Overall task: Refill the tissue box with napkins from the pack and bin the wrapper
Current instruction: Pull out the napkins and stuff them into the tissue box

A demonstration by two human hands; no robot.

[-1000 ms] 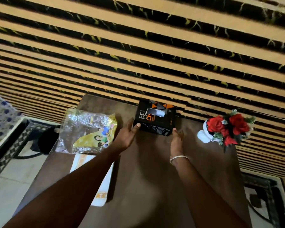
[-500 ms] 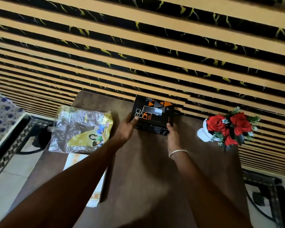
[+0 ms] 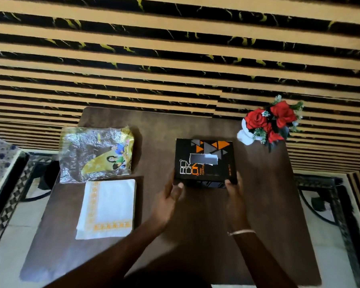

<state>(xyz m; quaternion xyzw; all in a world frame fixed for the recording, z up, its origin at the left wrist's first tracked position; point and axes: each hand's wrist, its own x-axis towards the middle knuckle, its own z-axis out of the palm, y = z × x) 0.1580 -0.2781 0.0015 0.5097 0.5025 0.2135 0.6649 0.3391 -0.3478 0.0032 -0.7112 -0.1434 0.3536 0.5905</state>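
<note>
Both hands grip the black tissue box point(image 3: 205, 160) at its near corners, centre of frame: left hand point(image 3: 168, 198) fingers curled on the lower-left corner, right hand point(image 3: 235, 196) pinching the lower-right. Box sits on the brown table point(image 3: 195, 235). Left of frame: crumpled wrapper point(image 3: 96, 153), white napkins point(image 3: 107, 208) just below, touching it. Red flowers point(image 3: 270, 122) upper right.

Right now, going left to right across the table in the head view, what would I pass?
Wrapper with the napkins in front of it → left hand → tissue box → right hand → red flowers.
</note>
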